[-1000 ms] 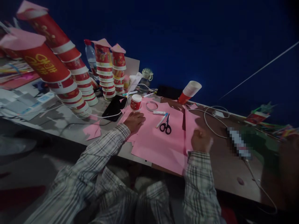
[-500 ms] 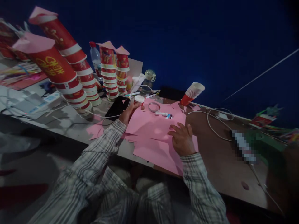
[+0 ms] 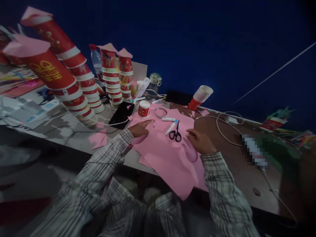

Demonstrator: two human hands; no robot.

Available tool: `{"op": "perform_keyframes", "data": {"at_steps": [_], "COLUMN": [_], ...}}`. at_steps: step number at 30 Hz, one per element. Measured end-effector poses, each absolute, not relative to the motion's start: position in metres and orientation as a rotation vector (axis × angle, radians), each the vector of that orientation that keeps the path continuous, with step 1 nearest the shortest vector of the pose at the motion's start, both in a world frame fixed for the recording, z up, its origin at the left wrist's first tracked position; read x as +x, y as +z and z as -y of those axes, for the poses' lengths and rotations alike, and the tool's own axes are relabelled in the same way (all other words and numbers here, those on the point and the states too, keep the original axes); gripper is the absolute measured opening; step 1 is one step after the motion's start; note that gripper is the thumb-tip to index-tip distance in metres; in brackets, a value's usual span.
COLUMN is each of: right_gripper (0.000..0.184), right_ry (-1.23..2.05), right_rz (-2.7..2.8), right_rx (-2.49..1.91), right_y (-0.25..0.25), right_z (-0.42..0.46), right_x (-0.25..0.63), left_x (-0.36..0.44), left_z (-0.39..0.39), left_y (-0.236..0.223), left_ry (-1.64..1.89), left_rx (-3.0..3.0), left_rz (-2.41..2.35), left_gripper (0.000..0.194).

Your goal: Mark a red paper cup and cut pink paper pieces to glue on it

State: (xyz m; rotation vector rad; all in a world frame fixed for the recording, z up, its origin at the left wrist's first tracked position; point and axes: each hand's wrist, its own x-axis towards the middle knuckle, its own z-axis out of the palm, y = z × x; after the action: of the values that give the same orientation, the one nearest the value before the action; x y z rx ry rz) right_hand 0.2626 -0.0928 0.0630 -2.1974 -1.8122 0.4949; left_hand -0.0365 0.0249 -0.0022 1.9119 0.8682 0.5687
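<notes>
My left hand (image 3: 140, 128) hovers over or rests on the left part of the pink paper (image 3: 160, 149), its fingers stretched to the right and holding nothing. Just beyond it stands a red and white paper cup (image 3: 144, 110). On the paper's right side is my right hand (image 3: 201, 141), fingers loosely bent and apparently holding nothing; its thumb is hard to make out. Between the hands lie black-handled scissors (image 3: 175, 135), a blue-tipped marker (image 3: 171, 127) and a white marker (image 3: 168, 119). A roll of tape (image 3: 160, 113) lies behind them. Below my right hand the paper bulges upward.
Tall towers of red paper cups with pink cone tops (image 3: 55, 74) lean at the left; two shorter ones (image 3: 111, 75) stand behind. A black phone (image 3: 121, 115) lies near the cup. Stacked cups (image 3: 200, 97) tilt at the back right. A white cable (image 3: 218, 121) loops across the tabletop.
My left hand has left the cup and come nearer. The upper pink sheet has slid toward me, uncovering the scissors and the marker. My right hand has shifted slightly right, its fingers more bent.
</notes>
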Motion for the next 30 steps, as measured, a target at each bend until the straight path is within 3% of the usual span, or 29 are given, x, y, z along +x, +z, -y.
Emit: {"op": "perform_keyframes", "data": {"at_steps": [14, 21, 30], "right_gripper": [0.049, 0.043, 0.035], "right_ry": [0.398, 0.297, 0.364], "right_rz": [2.067, 2.094, 2.073], "right_rx": [-2.576, -2.59, -2.596], "right_y": [0.053, 0.046, 0.04], "right_z": [0.045, 0.047, 0.045], "right_x": [0.21, 0.231, 0.254], "left_x": [-0.043, -0.045, -0.049], "left_z": [-0.031, -0.033, -0.044], "left_y": [-0.003, -0.005, -0.012], "left_ry": [0.621, 0.794, 0.998], "left_rx": [1.88, 2.256, 2.324], "left_rz": [-1.002, -1.41, -1.35], "left_gripper": [0.071, 0.056, 0.033]}}
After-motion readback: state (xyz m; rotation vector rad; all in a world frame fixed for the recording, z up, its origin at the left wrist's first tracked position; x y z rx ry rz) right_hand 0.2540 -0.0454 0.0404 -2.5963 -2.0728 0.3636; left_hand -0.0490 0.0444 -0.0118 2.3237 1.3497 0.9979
